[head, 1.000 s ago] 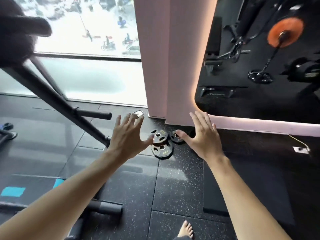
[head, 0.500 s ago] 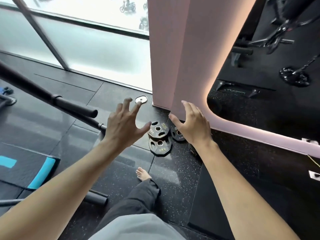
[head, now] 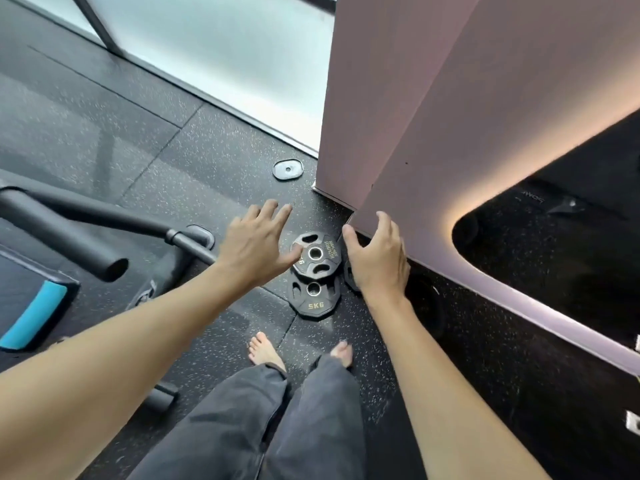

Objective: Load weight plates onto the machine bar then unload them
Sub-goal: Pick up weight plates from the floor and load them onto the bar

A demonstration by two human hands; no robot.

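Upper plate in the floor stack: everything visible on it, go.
The upper weight plate is black, rubber-looking, with a metal-ringed centre hole, three grip slots and gold lettering. It lies flat on the speckled floor near the pink pillar, overlapping the 5KG plate. The left hand covers its left edge; contact unclear.

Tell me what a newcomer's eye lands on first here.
Two bare hands, the left hand and the right hand, both open, reach down over black weight plates overlapping on the speckled floor at mid-frame. Just behind them rises a pink pillar; a dark machine bar lies at left.
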